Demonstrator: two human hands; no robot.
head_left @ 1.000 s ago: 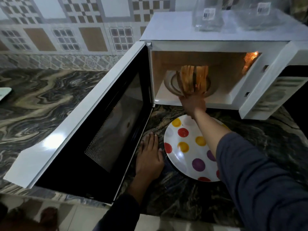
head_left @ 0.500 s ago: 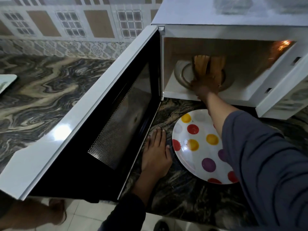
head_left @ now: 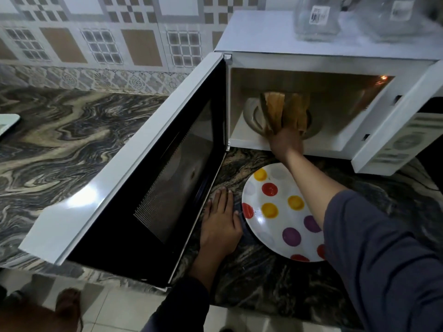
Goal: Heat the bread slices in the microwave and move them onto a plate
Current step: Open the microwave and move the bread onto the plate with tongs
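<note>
A white microwave (head_left: 282,32) stands on the marble counter with its door (head_left: 134,178) swung wide open to the left. Inside, over the glass turntable (head_left: 251,115), my right hand (head_left: 286,142) grips several bread slices (head_left: 285,111) held upright on edge. A white plate with red, yellow and purple dots (head_left: 275,212) lies on the counter just below the microwave opening, under my right forearm. My left hand (head_left: 220,224) rests flat on the counter between the door and the plate, its fingers apart, touching the plate's left rim.
Two clear glass containers (head_left: 316,17) stand on top of the microwave. The marble counter (head_left: 60,144) stretches left, with a pale object (head_left: 7,122) at its far left edge. A tiled wall runs behind. Floor tiles and a bare foot (head_left: 68,307) show below the counter edge.
My right hand stays inside the microwave, closed on the upright bread slices, which have barely shifted. The view has tilted a little. My left hand has kept its place on the counter.
</note>
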